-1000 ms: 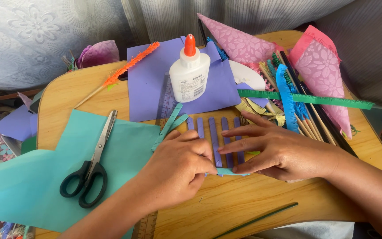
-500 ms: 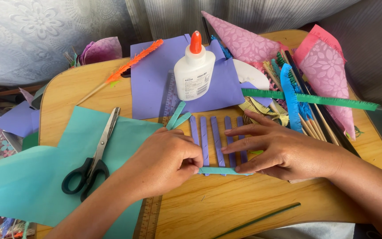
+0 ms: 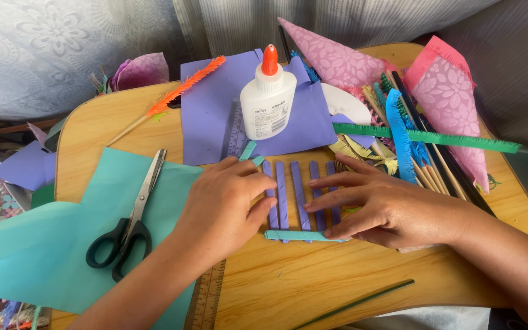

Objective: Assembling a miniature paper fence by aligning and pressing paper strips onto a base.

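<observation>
Both the left hand (image 3: 224,205) and right hand (image 3: 392,211) lay flat, fingers spread and gripping nothing, pinning light, flimsy purple paper strips (image 3: 300,195) and a teal cross-strip (image 3: 304,236), probably best handled by their ends.

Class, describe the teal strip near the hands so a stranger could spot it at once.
On the wooden table, find the purple strips lying side by side between both hands. The teal strip crosses their near ends: the only one running sideways, and teal, not purple.
</observation>
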